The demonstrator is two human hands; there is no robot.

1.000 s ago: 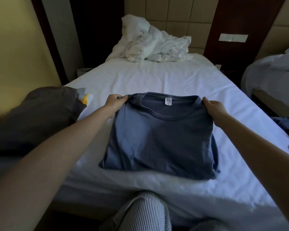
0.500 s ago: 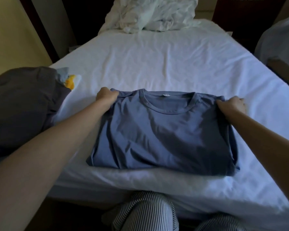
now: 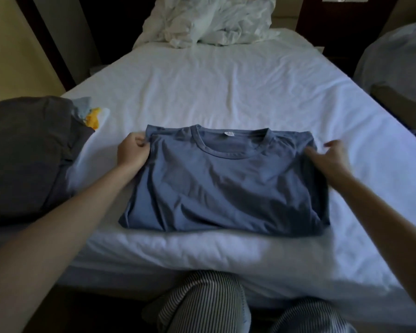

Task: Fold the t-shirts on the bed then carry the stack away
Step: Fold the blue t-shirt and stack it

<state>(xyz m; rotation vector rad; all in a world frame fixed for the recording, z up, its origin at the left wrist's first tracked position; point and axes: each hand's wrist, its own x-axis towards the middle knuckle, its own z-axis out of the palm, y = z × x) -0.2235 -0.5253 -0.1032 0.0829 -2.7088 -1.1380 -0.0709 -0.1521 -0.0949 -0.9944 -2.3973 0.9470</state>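
Observation:
A folded blue t-shirt (image 3: 226,186) lies flat near the foot of the white bed (image 3: 226,87), collar facing away from me. My left hand (image 3: 132,152) pinches its upper left corner at the shoulder. My right hand (image 3: 327,157) hovers over the upper right corner with fingers spread and relaxed, blurred, holding nothing. A dark grey garment (image 3: 27,155) sits at the bed's left edge, with a light blue and yellow garment (image 3: 89,114) peeking out behind it.
A crumpled white duvet (image 3: 211,22) is heaped at the head of the bed. A second bed (image 3: 399,68) stands to the right across a narrow gap. My striped trouser legs (image 3: 202,306) are against the foot of the bed.
The blue t-shirt has been lowered from held-up to lying flat on the bed. My right hand has let go of its corner and opened; my left hand still pinches its corner.

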